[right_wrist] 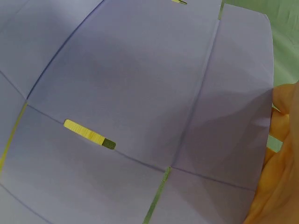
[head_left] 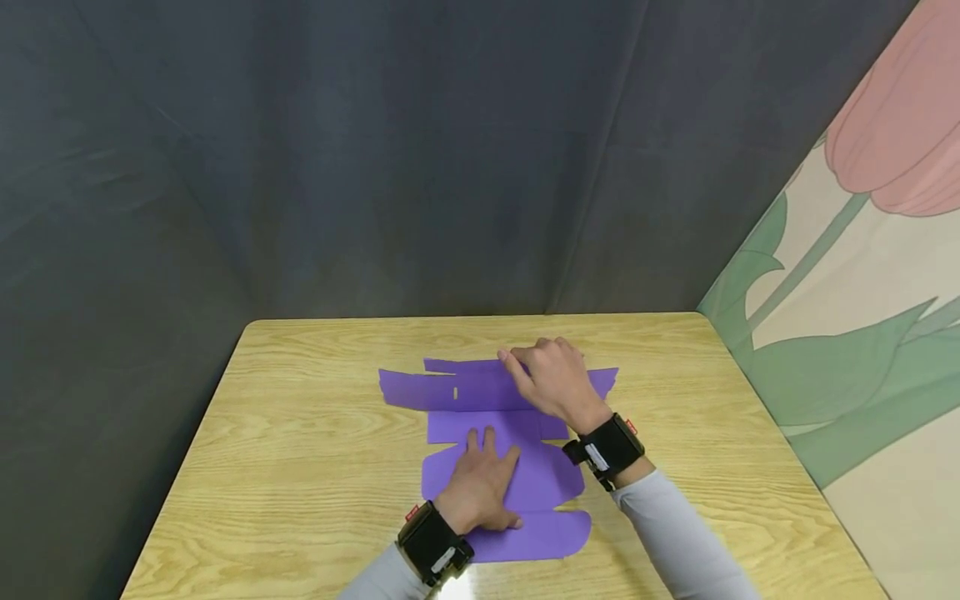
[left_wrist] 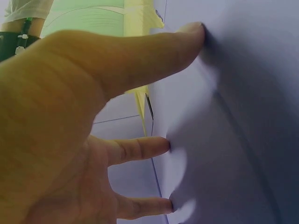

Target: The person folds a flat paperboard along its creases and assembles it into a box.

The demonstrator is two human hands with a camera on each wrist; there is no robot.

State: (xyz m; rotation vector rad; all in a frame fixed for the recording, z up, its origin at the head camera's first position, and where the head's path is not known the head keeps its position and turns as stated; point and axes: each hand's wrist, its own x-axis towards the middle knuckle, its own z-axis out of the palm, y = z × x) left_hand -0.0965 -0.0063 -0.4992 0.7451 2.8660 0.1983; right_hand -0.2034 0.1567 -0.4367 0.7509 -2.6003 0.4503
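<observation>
An unfolded purple cardboard box blank (head_left: 487, 393) lies on the table, its far panel tilted up along a crease. My left hand (head_left: 480, 487) presses down on its near panels with fingers spread. In the left wrist view, the thumb (left_wrist: 173, 49) and two fingers touch the purple surface. At the far panel's right part, my right hand (head_left: 555, 379) grips the far flap with curled fingers. The right wrist view has these fingers (right_wrist: 280, 100) around the flap's outer edge; the thumb is hidden there. Creases and a small slot (right_wrist: 86, 133) show in the cardboard.
The light wood-grain table (head_left: 300, 467) extends on both sides of the cardboard. Behind it hangs a dark curtain (head_left: 420, 167). On the right is a cloth with a tulip print (head_left: 825, 333).
</observation>
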